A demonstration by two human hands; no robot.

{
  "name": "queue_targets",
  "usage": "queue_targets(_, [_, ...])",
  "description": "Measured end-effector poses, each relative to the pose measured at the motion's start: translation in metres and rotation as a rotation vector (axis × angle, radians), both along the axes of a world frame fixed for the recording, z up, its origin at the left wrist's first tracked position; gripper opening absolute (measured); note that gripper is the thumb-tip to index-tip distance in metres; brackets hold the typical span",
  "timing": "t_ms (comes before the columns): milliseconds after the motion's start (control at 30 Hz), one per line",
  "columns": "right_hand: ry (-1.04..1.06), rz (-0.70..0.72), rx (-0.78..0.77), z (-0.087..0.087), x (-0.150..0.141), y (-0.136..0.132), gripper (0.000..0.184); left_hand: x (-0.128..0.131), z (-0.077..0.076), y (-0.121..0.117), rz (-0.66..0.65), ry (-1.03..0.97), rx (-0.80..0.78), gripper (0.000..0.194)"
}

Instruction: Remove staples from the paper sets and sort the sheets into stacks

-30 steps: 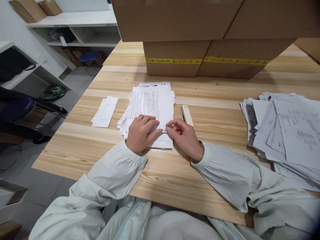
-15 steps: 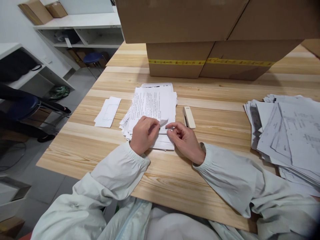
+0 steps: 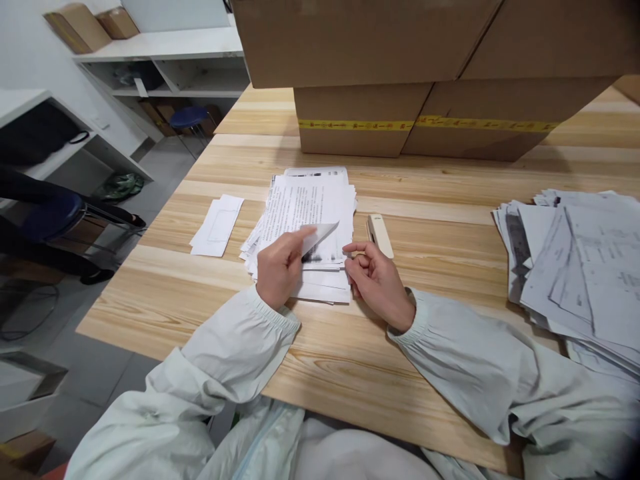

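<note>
A stack of printed paper sheets (image 3: 285, 207) lies before me, its edges uneven. My left hand (image 3: 280, 267) rests over the stack's lower left, fingers closed on the lower corner of the top sheet (image 3: 320, 235). That corner is lifted and folded back, baring print on the page beneath. My right hand (image 3: 375, 277) hovers at the stack's lower right edge, other fingers curled, thumb and index fingertip close together. Anything pinched there is too small to make out. Just beyond it lies a cream stapler (image 3: 381, 235).
Small white paper slips (image 3: 217, 225) lie left of the stack. A larger untidy pile of papers (image 3: 575, 267) sits at the right. Large cardboard boxes (image 3: 360, 127) stand across the back of the wooden table (image 3: 165, 280). A person's legs (image 3: 45, 253) show beside a blue stool at left.
My left hand has drawn left and lifted the top sheet's corner further over. My right hand has moved slightly right, away from the left hand.
</note>
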State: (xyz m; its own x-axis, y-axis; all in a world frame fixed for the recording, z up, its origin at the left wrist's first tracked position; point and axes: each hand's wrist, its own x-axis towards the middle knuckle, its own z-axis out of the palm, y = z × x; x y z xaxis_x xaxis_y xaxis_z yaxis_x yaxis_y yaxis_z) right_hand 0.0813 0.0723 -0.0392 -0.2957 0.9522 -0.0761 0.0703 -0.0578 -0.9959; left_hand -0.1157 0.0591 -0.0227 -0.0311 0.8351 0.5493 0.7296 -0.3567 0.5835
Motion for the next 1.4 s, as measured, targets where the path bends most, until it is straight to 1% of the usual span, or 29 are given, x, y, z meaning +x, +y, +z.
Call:
queue_targets(67, [0.004,0.005,-0.009,0.001,-0.001,0.001,0.023,0.002,-0.002,-0.001,-0.066,0.116,0.017,0.027])
queue_targets(133, [0.007,0.008,-0.014,0.001,-0.001,0.003,0.024,0.004,-0.003,-0.002,-0.067,0.198,0.007,0.019])
queue_targets(200, [0.013,0.008,-0.017,0.001,-0.001,0.003,0.024,0.006,-0.004,-0.003,-0.06,0.233,-0.007,0.015])
queue_targets(400, [0.042,0.009,-0.022,-0.001,-0.001,0.002,0.027,0.005,-0.008,0.0,-0.067,0.25,0.059,0.016])
queue_targets(533, [0.041,-0.003,-0.026,0.0,-0.003,0.004,0.027,0.006,-0.008,0.002,-0.065,0.296,0.125,0.016])
queue_targets(667, [0.047,-0.009,-0.036,0.001,-0.005,0.006,0.027,0.009,-0.005,0.003,-0.082,0.415,0.194,0.012])
queue_targets(733, [0.054,-0.024,-0.026,0.001,-0.005,0.004,0.026,0.01,-0.004,0.003,-0.081,0.473,0.234,0.013])
queue_targets(833, [0.062,-0.071,0.091,0.0,-0.005,-0.001,0.022,0.009,-0.001,0.004,-0.022,0.418,0.28,0.013])
queue_targets(933, [0.029,-0.122,0.309,0.001,-0.004,-0.007,0.013,0.008,0.006,0.001,0.045,0.325,0.361,0.01])
queue_targets(1000, [0.007,-0.155,0.452,0.005,-0.001,-0.008,0.011,0.008,0.012,-0.004,0.066,0.322,0.422,0.011])
queue_targets(1067, [0.005,-0.15,0.53,0.011,0.001,-0.008,0.014,0.009,0.018,-0.011,0.061,0.345,0.471,0.013])
queue_targets(1133, [0.002,-0.086,0.497,0.018,0.003,-0.008,0.019,0.011,0.021,-0.017,0.027,0.364,0.503,0.017])
queue_targets(1200, [-0.016,0.006,0.408,0.025,0.004,-0.007,0.025,0.013,0.022,-0.023,-0.035,0.374,0.512,0.02])
queue_targets(1267, [-0.036,0.058,0.339,0.031,0.004,-0.008,0.031,0.016,0.02,-0.027,-0.102,0.371,0.511,0.019])
queue_targets(1333, [-0.034,0.062,0.287,0.036,0.004,-0.009,0.033,0.018,0.019,-0.029,-0.142,0.378,0.515,0.016])
queue_targets(1400, [-0.006,0.036,0.25,0.041,0.005,-0.011,0.032,0.019,0.019,-0.031,-0.139,0.391,0.526,0.014])
